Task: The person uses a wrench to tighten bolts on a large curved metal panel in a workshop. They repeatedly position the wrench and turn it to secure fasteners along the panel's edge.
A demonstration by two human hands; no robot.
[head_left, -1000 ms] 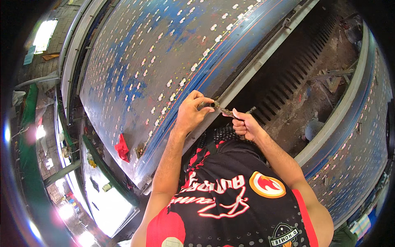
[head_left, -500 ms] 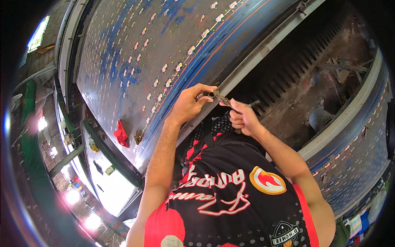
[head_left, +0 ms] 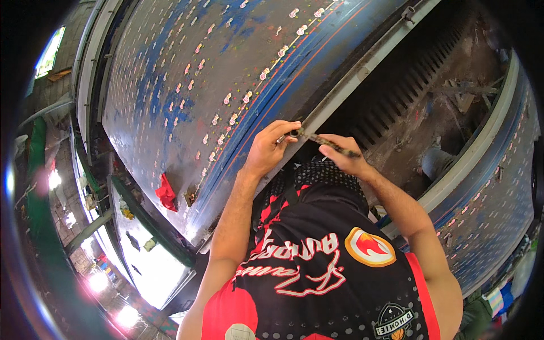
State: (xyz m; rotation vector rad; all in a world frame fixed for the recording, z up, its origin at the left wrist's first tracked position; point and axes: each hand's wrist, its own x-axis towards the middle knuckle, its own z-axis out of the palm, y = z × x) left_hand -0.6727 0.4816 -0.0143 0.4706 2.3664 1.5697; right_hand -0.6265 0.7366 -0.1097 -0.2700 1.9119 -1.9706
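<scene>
My left hand [head_left: 271, 144] pinches a small dark metal fitting [head_left: 294, 134] with a round hole between thumb and fingertips, above the grey rail. My right hand [head_left: 348, 158] is closed around a slim, worn metal rod-like tool [head_left: 338, 147], whose exact kind I cannot make out. Its left end reaches the fitting; whether they touch is unclear. The other end sticks out past my right hand. Below both hands is my black and red shirt [head_left: 306, 226].
Beyond my hands slopes a large printing table [head_left: 226, 62], grey and blue with rows of small printed motifs. A grey metal rail [head_left: 362, 71] runs along its edge. A red cloth [head_left: 166, 192] lies at its left. A second printed table [head_left: 487, 221] stands right, past a dark gap.
The tool in my right hand has swung from pointing downward to lying nearly level, its far end now out to the right. My left hand keeps the fitting and has shifted slightly right.
</scene>
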